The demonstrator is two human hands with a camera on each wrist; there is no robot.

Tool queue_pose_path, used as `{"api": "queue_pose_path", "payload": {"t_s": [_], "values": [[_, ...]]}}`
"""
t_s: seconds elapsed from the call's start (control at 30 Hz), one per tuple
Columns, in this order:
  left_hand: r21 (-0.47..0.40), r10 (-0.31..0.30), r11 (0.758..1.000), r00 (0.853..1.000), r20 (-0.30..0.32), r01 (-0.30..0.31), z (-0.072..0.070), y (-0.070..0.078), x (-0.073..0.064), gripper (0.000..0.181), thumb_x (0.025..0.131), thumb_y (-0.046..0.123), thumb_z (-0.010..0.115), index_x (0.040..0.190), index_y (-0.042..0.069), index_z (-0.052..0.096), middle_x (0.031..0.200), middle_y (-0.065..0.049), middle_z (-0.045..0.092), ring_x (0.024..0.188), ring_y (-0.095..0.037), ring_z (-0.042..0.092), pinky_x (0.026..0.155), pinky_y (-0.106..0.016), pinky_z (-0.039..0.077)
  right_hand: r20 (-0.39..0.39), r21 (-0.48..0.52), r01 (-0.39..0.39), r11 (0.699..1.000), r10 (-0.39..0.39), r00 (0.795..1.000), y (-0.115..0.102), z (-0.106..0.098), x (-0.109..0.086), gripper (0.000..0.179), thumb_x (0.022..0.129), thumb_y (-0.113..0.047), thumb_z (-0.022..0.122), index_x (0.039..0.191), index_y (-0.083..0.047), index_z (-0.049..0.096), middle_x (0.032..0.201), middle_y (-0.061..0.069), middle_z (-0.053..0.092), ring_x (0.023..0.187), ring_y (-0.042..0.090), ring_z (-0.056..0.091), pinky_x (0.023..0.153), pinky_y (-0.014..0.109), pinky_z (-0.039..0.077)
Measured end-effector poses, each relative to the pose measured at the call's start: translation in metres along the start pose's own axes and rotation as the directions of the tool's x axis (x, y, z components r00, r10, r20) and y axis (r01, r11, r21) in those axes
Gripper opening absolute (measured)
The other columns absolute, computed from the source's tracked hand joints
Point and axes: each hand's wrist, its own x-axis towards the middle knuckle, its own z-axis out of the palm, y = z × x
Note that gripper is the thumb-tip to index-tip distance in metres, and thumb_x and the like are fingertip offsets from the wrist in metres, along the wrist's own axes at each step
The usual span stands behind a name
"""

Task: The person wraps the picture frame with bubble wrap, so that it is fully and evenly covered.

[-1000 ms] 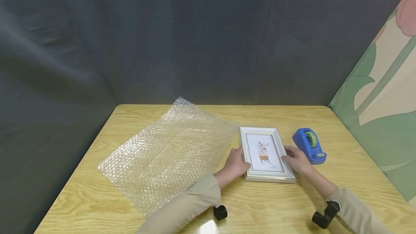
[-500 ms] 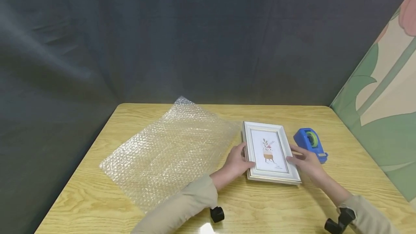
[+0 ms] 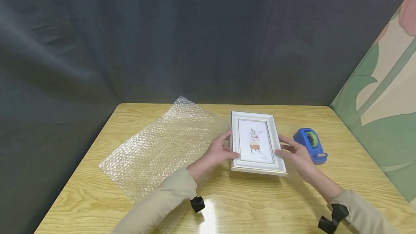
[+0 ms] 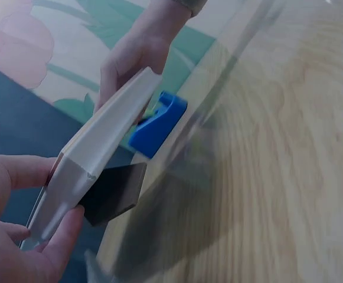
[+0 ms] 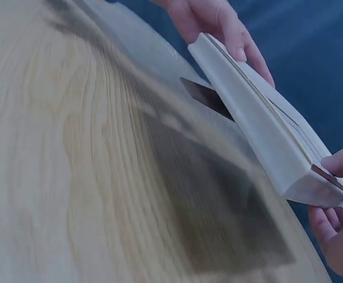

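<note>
A white picture frame (image 3: 255, 142), with a potted-plant print inside, is held face up above the table between both hands. My left hand (image 3: 219, 151) grips its left edge, thumb on the front and fingers behind. On the opposite edge my right hand (image 3: 297, 158) pinches it the same way. In the left wrist view a dark stand flap (image 4: 118, 191) juts from the back of the frame over the table. Its shadow falls on the wood in both wrist views.
Bubble wrap (image 3: 169, 147) lies spread flat over the left half of the wooden table (image 3: 260, 205). A blue tape dispenser (image 3: 310, 145) with a greenish roll stands just right of the right hand. A dark curtain (image 3: 208, 39) hangs behind the table.
Both hands have raised the picture frame off the table. It first shifted slightly right, then came left toward the bubble wrap. Bubble wrap and tape dispenser stayed put.
</note>
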Motion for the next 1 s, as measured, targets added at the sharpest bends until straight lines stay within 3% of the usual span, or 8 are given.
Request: {"api": "queue_pose_path", "payload": {"t_s": [0.1, 0.3, 0.53, 0.67, 0.8, 1.0], "values": [[-0.001, 0.019, 1.0, 1.0, 0.003, -0.019, -0.015, -0.001, -0.002, 0.087, 0.067, -0.003, 0.075, 0.141, 0.01, 0.032, 0.127, -0.011, 0.045, 0.08, -0.015, 0.057, 0.066, -0.026, 0.054, 0.04, 0.053, 0.01, 0.999, -0.013, 0.999, -0.009, 0.007, 0.001, 0.067, 0.083, -0.014, 0.065, 0.14, -0.002, 0.031, 0.14, 0.018, 0.035, 0.107, 0.006, 0.044, 0.081, 0.012, 0.039], [0.012, 0.021, 1.0, 1.0, -0.018, -0.021, -0.046, -0.001, -0.009, 0.085, 0.069, -0.004, 0.073, 0.142, 0.01, 0.03, 0.128, -0.015, 0.043, 0.081, -0.017, 0.055, 0.068, -0.027, 0.053, 0.112, 0.141, 0.017, 0.99, -0.033, 0.993, -0.028, 0.027, 0.009, 0.067, 0.082, -0.009, 0.063, 0.141, -0.003, 0.031, 0.14, 0.017, 0.034, 0.121, 0.025, 0.035, 0.084, 0.011, 0.038], [0.005, 0.003, 1.0, 0.998, -0.068, -0.002, -0.078, -0.004, -0.017, 0.084, 0.068, -0.007, 0.071, 0.141, 0.007, 0.031, 0.127, -0.017, 0.043, 0.084, -0.019, 0.055, 0.068, -0.028, 0.054, 0.149, 0.225, 0.01, 0.974, -0.045, 0.988, -0.04, 0.057, 0.021, 0.064, 0.082, -0.001, 0.058, 0.14, 0.0, 0.03, 0.141, 0.018, 0.033, 0.126, 0.031, 0.032, 0.085, 0.011, 0.037], [0.009, -0.003, 1.0, 0.996, -0.094, 0.003, -0.098, -0.009, -0.023, 0.082, 0.069, -0.007, 0.071, 0.14, 0.007, 0.033, 0.126, -0.017, 0.044, 0.085, -0.019, 0.055, 0.069, -0.028, 0.053, 0.163, 0.258, 0.009, 0.966, -0.053, 0.985, -0.042, 0.078, 0.028, 0.064, 0.082, 0.002, 0.057, 0.14, 0.001, 0.03, 0.141, 0.017, 0.033, 0.126, 0.03, 0.032, 0.097, 0.025, 0.035], [0.031, 0.005, 1.0, 0.995, -0.1, -0.001, -0.119, -0.014, -0.033, 0.081, 0.07, -0.005, 0.071, 0.14, 0.007, 0.033, 0.128, -0.019, 0.043, 0.089, -0.021, 0.056, 0.073, -0.029, 0.053, 0.18, 0.298, 0.002, 0.955, -0.058, 0.982, -0.046, 0.098, 0.033, 0.065, 0.08, 0.004, 0.057, 0.139, 0.002, 0.03, 0.142, 0.017, 0.033, 0.127, 0.031, 0.032, 0.106, 0.041, 0.025], [0.058, 0.001, 0.998, 0.995, -0.103, 0.005, -0.146, -0.024, -0.049, 0.08, 0.071, 0.0, 0.071, 0.141, 0.006, 0.031, 0.131, -0.02, 0.042, 0.095, -0.026, 0.056, 0.077, -0.031, 0.052, 0.208, 0.339, -0.013, 0.941, -0.062, 0.976, -0.054, 0.125, 0.039, 0.064, 0.077, 0.007, 0.057, 0.137, 0.002, 0.034, 0.138, 0.02, 0.037, 0.127, 0.032, 0.034, 0.108, 0.045, 0.021]]}}
